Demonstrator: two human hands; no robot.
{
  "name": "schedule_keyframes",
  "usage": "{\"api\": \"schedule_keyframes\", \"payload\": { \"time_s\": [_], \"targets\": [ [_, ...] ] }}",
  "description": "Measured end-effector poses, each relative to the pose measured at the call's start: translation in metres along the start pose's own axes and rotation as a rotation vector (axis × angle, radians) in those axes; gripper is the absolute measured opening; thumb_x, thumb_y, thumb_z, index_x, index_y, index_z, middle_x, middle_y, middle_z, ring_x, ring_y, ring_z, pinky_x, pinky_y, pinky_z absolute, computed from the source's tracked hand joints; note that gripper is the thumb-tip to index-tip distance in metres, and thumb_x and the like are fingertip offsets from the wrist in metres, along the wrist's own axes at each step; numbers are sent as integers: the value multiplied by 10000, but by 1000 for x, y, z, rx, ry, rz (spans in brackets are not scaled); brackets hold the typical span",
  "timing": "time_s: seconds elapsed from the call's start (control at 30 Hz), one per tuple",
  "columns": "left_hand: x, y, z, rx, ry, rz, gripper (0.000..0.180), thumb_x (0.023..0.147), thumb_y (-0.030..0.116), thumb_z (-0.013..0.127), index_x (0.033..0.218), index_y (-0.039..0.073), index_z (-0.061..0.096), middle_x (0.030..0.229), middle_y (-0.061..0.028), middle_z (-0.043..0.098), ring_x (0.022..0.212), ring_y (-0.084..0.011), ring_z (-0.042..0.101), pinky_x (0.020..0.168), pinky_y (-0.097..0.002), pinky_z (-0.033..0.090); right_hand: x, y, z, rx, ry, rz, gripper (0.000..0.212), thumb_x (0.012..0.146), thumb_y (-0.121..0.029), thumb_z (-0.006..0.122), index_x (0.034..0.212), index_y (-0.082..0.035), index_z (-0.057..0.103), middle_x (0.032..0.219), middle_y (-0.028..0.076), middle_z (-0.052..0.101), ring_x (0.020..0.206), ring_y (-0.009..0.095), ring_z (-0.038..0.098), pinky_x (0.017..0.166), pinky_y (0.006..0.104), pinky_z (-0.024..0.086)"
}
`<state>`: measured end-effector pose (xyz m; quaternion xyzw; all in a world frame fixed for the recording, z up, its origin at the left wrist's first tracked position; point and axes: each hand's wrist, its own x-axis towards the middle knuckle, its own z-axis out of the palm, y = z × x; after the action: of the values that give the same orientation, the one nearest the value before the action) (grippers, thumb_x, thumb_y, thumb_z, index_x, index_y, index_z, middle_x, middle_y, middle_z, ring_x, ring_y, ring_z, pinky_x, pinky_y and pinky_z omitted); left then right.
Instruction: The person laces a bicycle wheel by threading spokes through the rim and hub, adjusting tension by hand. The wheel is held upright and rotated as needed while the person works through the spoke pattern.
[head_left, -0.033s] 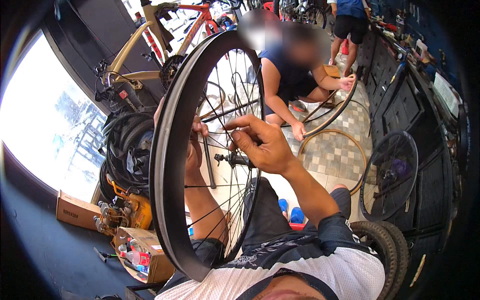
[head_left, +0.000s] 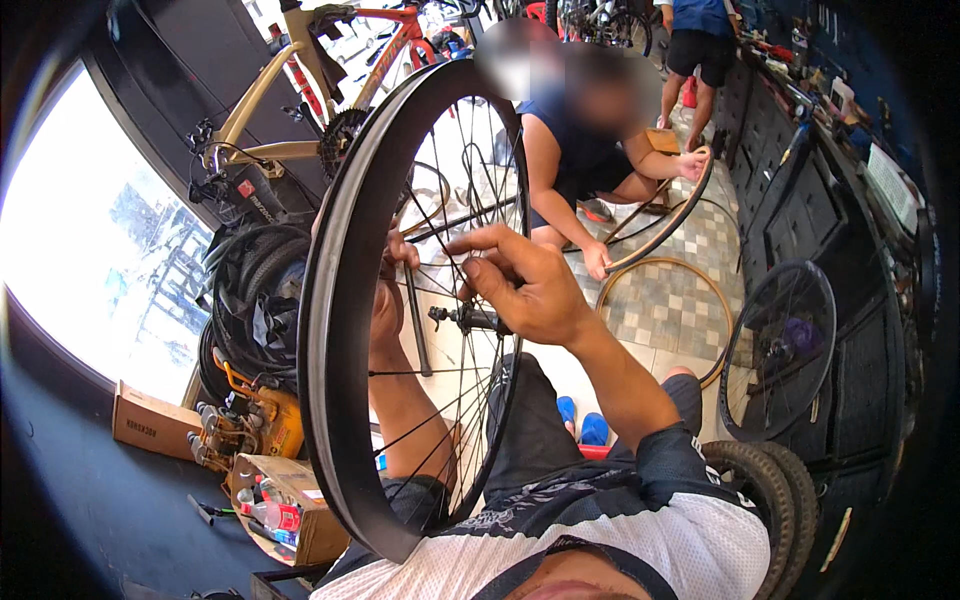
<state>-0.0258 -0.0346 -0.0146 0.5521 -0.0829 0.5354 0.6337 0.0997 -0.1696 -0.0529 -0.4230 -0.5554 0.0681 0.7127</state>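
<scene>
A bicycle wheel with a deep black rim (head_left: 335,330) stands upright before me, its lower part against my body. No tyre is on it. Black spokes (head_left: 410,430) run to a black hub (head_left: 475,319). My left hand (head_left: 388,290) is closed on the wheel at the rim's far side, partly hidden by the rim. Its curled fingers show through the spokes. Above the hub, my right hand (head_left: 535,290) pinches a spoke between thumb and fingers; the index finger reaches out across the spokes. The exact contact is hard to make out.
A co-worker (head_left: 575,150) crouches ahead, holding a tan-edged tyre (head_left: 672,232). Another tyre (head_left: 728,310) lies on the tiles. Left are a bicycle frame (head_left: 250,110), a yellow compressor (head_left: 275,420) and a box of bottles (head_left: 320,515). A spoked wheel (head_left: 780,350) leans against dark cabinets (head_left: 800,220).
My right index finger has straightened slightly, pointing left across the spokes. The wheel and my left hand hold nearly the same place.
</scene>
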Motion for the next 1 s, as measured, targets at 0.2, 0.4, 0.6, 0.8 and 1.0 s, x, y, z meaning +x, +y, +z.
{"api": "schedule_keyframes", "payload": {
  "time_s": [0.2, 0.4, 0.6, 0.8, 1.0],
  "targets": [
    [22, 1, 21, 194, -62, -150, 299, 1085, 117, 630, 1359, -3, 649, 941, -49, 674, 748, -84, 591, 662, -240, 521, 20, -25, -16, -231, -115, -38, 259, 1028, -121, 643, 1284, -100, 665, 720, 114, 695, 587, 241, 705, 552, 359, 506],
    [47, 2, 15, 462, -155, -204, 523, 1070, 109, 649, 1570, 33, 516, 914, 11, 638, 768, -57, 573, 680, -210, 484, 17, -24, -5, -333, -143, -119, 267, 1037, -107, 670, 1300, -63, 659, 794, 80, 710, 659, 128, 687, 592, 294, 495],
    [53, 5, 20, 356, -353, -272, 473, 1094, 198, 630, 1535, 53, 536, 876, 52, 561, 791, -37, 521, 679, -203, 457, 19, -21, -5, -314, -115, -91, 262, 1019, -137, 697, 1268, -66, 659, 762, 95, 713, 610, 143, 676, 563, 309, 481],
    [61, 13, 28, 345, -419, -409, 477, 1042, 168, 703, 1464, -28, 595, 853, 37, 620, 761, -51, 597, 656, -217, 508, 46, -34, -21, -332, 156, -57, 356, 1001, -287, 729, 1275, -75, 648, 775, 132, 750, 582, 259, 718, 538, 384, 515],
    [71, -5, 5, 77, -481, -469, 430, 1036, 166, 705, 1421, -6, 620, 863, -47, 661, 693, -146, 632, 596, -295, 533, 87, -34, -27, -366, 173, -233, 272, 1002, -257, 715, 1198, -67, 698, 942, 137, 752, 716, 265, 704, 668, 359, 528]
  ]
}}
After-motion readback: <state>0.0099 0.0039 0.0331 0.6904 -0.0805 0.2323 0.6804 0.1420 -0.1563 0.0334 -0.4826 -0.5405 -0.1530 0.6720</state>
